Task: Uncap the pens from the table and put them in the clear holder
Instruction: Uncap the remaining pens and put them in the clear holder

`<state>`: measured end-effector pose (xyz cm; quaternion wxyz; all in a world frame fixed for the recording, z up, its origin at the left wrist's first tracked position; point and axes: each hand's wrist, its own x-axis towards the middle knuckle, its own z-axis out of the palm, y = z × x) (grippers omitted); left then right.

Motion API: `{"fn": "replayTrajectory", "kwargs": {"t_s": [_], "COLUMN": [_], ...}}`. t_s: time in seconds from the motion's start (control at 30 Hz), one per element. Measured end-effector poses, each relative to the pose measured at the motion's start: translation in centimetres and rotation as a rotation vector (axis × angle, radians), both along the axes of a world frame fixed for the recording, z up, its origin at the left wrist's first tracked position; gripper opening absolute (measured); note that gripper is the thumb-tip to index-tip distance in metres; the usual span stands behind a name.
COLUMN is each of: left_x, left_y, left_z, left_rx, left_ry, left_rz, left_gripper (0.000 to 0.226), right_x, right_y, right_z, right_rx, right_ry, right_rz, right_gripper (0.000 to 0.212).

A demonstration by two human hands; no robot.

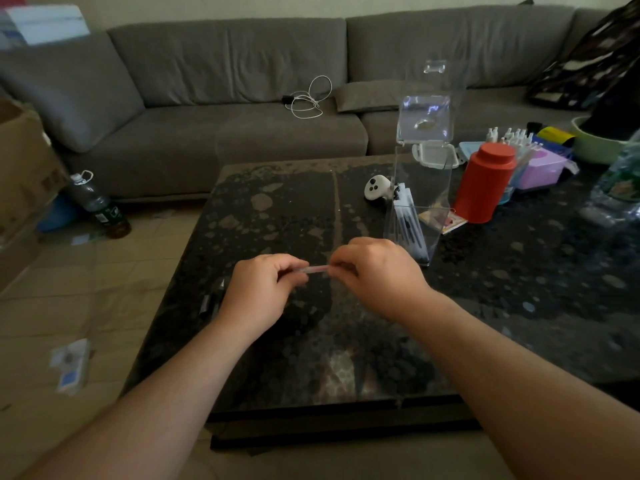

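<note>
Head: pen (316, 269) between both hands.

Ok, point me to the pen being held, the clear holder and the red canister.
pen (316, 269): head view, the bare barrel between the two hands.
clear holder (423, 188): head view, its front transparent wall.
red canister (484, 187): head view, the middle of its side.

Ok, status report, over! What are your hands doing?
Both hands, left and right, gripping one pen. Clear holder open, pens inside. Nothing blocking.
</note>
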<state>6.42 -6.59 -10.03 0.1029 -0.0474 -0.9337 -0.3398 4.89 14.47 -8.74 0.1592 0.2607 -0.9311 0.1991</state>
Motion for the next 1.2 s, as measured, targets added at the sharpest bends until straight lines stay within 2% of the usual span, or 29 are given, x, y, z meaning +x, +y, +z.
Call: {"fn": "replayTrajectory", "kwargs": {"t_s": [0.33,0.77,0.93,1.07,1.2], "left_x": [0.0,0.1,0.1,0.1,0.1], "left_y": [0.2,0.0,0.6,1.6,2.7], "left_z": [0.2,0.4,0.1,0.0,0.3], "left_rx": [-0.151,-0.158,-0.171,-0.086,0.091], "left_ry": [0.219,0.184,0.117,0.031,0.049], "left_rz": [-0.076,-0.037,-0.015,-0.025,-0.006], "left_gripper": [0.025,0.023,0.022,0.019,0.010], "right_x": [-0.4,-0.4,-0.3,0.1,-0.3], "right_y": [0.1,-0.8,-0.4,-0.4,-0.5], "right_z": [-1.2,-1.4,-1.6,-1.8,-0.9], "right_rx": [-0.132,-0.161,-0.024,0.100,0.001], "right_ry": [-0.038,-0.140,-0.143,-0.124,-0.052], "right_rz": [-0.028,-0.066,-0.112,-0.063,0.045], "right_gripper": [0.003,0.006,0.007,0.015,0.009]}}
